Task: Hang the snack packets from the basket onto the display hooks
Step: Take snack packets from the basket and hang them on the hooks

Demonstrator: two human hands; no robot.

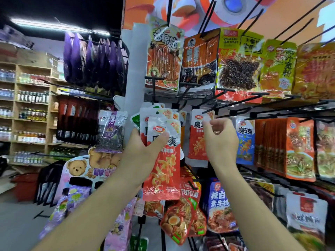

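**Mia:** Where are the snacks?

**Tom:** The person's left hand (143, 147) holds a bunch of shiny red-and-white plastic snack packets (163, 169) up in front of the rack. The thumb lies across the front one and the fingers curl round the back, so the bunch is clamped.

**Mia:** And the other hand?

**Tom:** The right hand (220, 140) is at one more flat red-and-white snack packet (197, 142), up by a thin black metal hook (210, 109). Its thumb and fingertips pinch the white top edge of that packet.

**Mia:** Is it on the hook yet?

**Tom:** Nobody can tell. The fingers hide that spot.

**Mia:** Are the packets heavy?

**Tom:** Probably not. They look thin, light and crinkly, and they likely bend easily. The plastic looks slick, so one could slide out of the bunch. They don't look like things that break.

**Mia:** Where is the best place to hold one?

**Tom:** Likely on the white strip at the top, just beside the small round hole (165, 122). That part is flat, and the hole stays free for the hook.

**Mia:** Which way do they point?

**Tom:** Their long side runs up and down. The white end with the hole is up and the red end hangs down. The pictures on the front face the person. The bunch fans out a little at the top.
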